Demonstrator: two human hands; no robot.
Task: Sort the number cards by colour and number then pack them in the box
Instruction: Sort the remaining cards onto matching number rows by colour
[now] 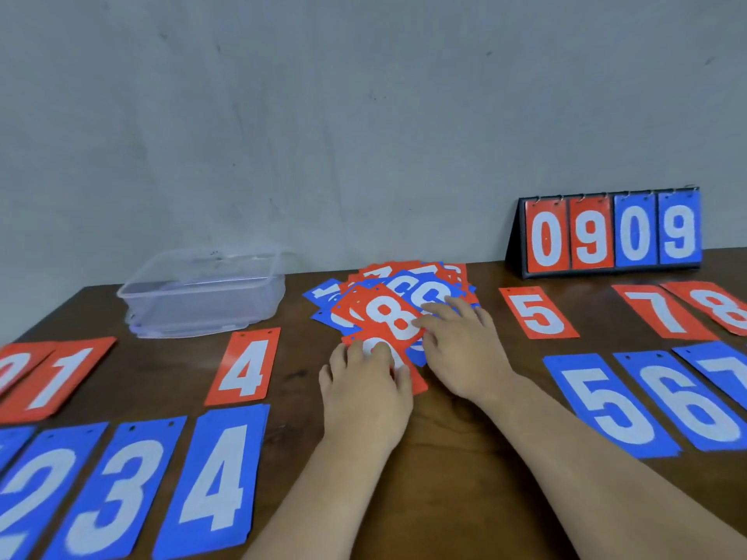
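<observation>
Mixed pile (408, 293) mid-table, between clear box (202, 301) on the left and red 5 (537, 313) on the right. Left hand (366, 381) curled, gripping red card (418, 383) at the pile's near edge. Right hand (461, 349) flat, not gripping, fingertips on red 8 (394, 317). Red 4 (244, 367) and blue 4 (214, 478) lie left of the arms, blue 5 (606, 406) right. Scoreboard (610, 232) stands back right.

The left hand (366, 383) rests on a red card (418, 383), the right hand (461, 349) touching the red 8 (394, 317).
</observation>
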